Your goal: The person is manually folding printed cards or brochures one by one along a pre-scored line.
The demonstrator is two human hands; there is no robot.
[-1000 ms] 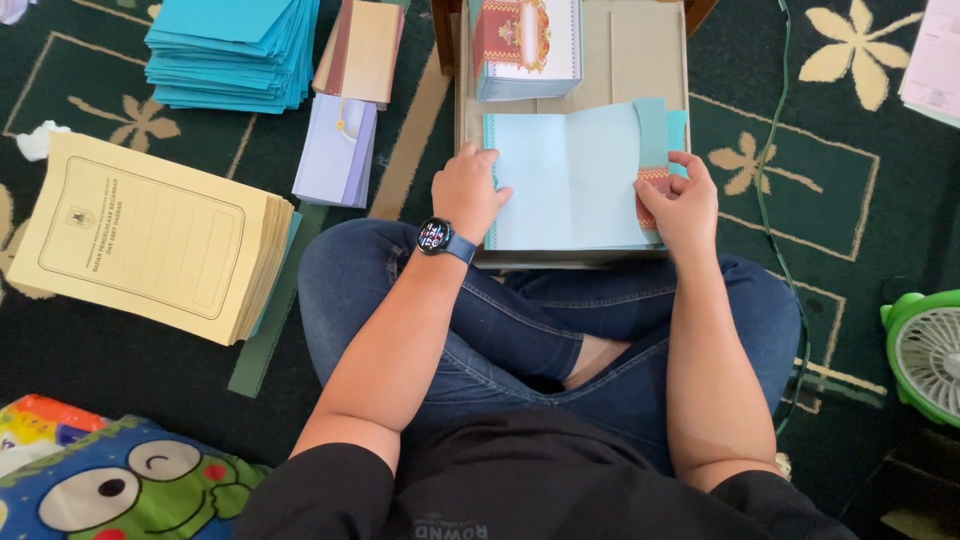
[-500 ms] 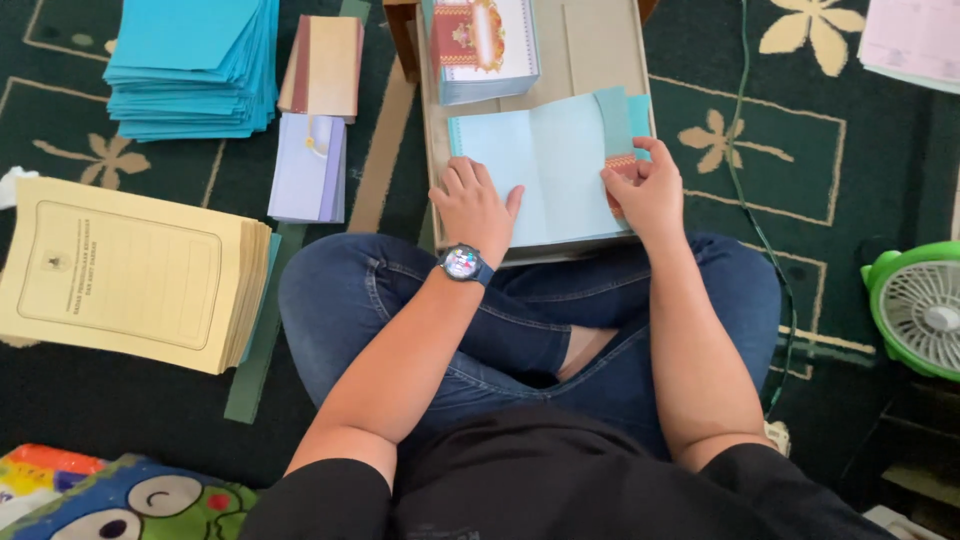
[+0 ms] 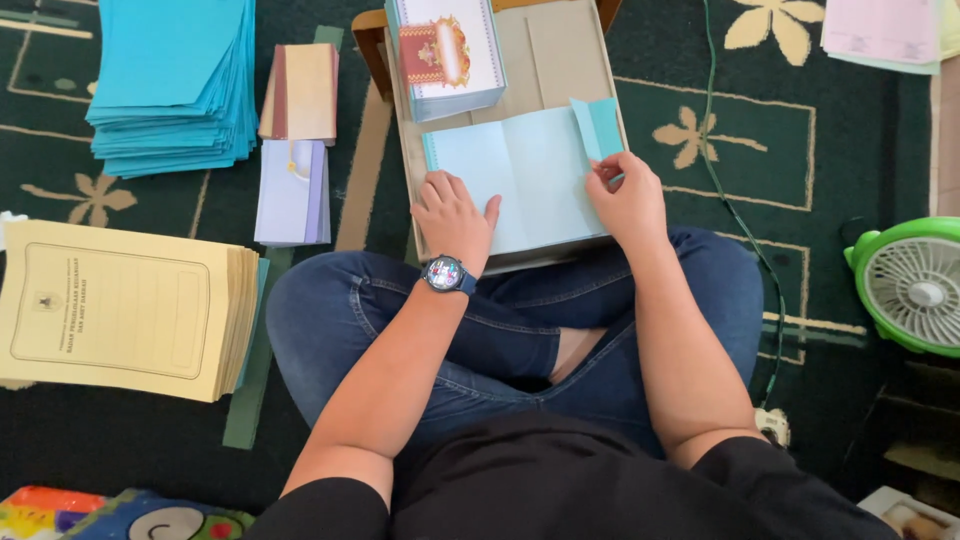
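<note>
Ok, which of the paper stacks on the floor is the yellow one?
The wide stack of yellow covers at far left, beside the person's knee. The tall stack above it is blue, and the small pile nearer the board is lavender.

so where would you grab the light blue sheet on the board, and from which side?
Probably the folded-up flap at the top right corner of the light blue sheet, coming from the right. It alone stands off the board; the right hand pinches there while the left hand presses the sheet flat.

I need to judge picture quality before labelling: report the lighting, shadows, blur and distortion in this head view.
Head view: soft, even light, no glare; faint shadow under the left hand on the light blue sheet; right hand and sheet sharp; yellow stack crisp too; the green fan at the edge is cut off; little distortion.
</note>
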